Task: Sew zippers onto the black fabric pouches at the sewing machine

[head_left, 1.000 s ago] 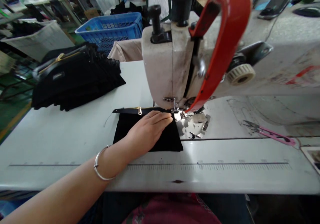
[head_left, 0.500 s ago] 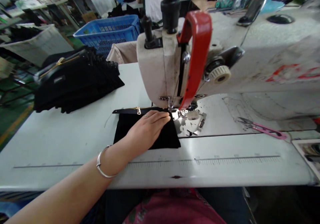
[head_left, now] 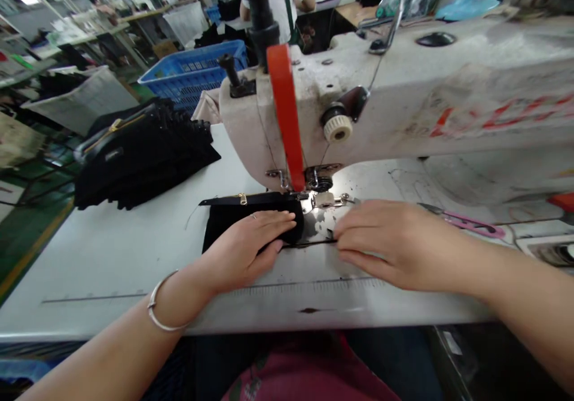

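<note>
A black fabric piece with a gold zipper (head_left: 219, 225) lies under the sewing machine's needle area, its zipper edge along the far side. My left hand (head_left: 251, 239) is closed on its right part, fingers over the top and thumb at the near edge. A gold zipper pull (head_left: 243, 199) sits left of the needle. My right hand (head_left: 385, 239) is over the machine bed, right of the fabric and near the metal plate (head_left: 319, 225). Its fingers are curled together, and whatever they may hold is hidden. The sewing machine (head_left: 251, 114) has a red guard (head_left: 286, 114) in front.
A stack of black zippered pieces (head_left: 143, 156) lies on the table (head_left: 125, 263) at left. Pink-handled thread snips (head_left: 475, 225) lie behind my right wrist. A blue crate (head_left: 192, 69) stands beyond the table, and a person in white (head_left: 280, 6) is farther back.
My right hand has come into view beside the metal plate. My left thumb has moved to the fabric's near edge, and that edge no longer lies flat toward me. The camera view has shifted.
</note>
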`<state>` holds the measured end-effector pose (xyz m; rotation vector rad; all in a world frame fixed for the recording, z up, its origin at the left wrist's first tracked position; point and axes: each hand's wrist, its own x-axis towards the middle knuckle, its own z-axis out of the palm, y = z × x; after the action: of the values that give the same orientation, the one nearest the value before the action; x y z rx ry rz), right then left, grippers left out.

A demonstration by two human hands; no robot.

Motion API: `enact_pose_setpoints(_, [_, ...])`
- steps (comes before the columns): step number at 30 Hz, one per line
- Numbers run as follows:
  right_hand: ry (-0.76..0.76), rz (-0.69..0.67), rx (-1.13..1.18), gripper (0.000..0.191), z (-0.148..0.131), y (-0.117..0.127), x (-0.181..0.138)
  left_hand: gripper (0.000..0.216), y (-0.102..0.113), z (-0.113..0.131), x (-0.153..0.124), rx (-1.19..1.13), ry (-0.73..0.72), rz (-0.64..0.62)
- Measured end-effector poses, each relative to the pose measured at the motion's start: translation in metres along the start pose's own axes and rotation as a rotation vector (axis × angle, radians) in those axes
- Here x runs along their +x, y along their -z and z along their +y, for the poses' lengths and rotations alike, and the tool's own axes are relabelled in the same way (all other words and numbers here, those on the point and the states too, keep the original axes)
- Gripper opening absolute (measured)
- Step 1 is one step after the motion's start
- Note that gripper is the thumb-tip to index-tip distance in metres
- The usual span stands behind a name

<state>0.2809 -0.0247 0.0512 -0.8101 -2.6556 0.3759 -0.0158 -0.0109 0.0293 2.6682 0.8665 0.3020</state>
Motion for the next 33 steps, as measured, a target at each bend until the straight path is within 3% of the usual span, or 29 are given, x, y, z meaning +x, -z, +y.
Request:
enact_pose_setpoints(3, [0.069,-0.054,0.015,0.017,0.008,-0.033,0.029,0.055,0.001,-0.002,-0.003,-0.053,0.004,0.001])
enact_pose_setpoints(7, [0.072,0.052,0.064,0.02,0.014,-0.053,0.035,0.057,-0.005,-0.002,-0.003,-0.046,0.053,0.037])
enact_pose_setpoints(12, [0.115,0.057,0.078,0.028,0.008,-0.055,0.026,0.03,-0.001,-0.001,0.004,-0.067,0.171,0.145])
enact_pose_setpoints(14, [0.106,0.024,0.065,0.028,0.005,-0.055,0.027,0.035,0.002,-0.001,0.007,-0.042,0.159,0.113])
enact_pose_setpoints(18, [0.075,0.024,0.045,0.022,0.003,-0.056,0.029,0.04,-0.003,0.002,0.008,0.083,-0.032,0.008])
enact_pose_setpoints(20, [0.013,0.094,-0.006,0.02,0.006,-0.056,0.031,0.04,-0.01,0.005,0.008,0.091,-0.013,0.013])
enact_pose_setpoints(23, [-0.16,0.177,-0.14,0.021,0.013,-0.057,0.036,0.06,-0.018,0.009,0.008,0.079,0.071,0.003])
enact_pose_setpoints(25, [-0.237,0.122,-0.171,0.021,0.017,-0.058,0.04,0.07,-0.021,0.011,0.008,0.097,0.096,-0.009])
enact_pose_setpoints(29, [-0.29,-0.022,-0.143,0.026,0.019,-0.059,0.045,0.068,-0.021,0.011,0.009,0.12,0.071,-0.02])
enact_pose_setpoints(33, [-0.291,0.028,-0.173,0.03,0.017,-0.06,0.044,0.062,-0.018,0.007,0.013,0.114,0.028,-0.008])
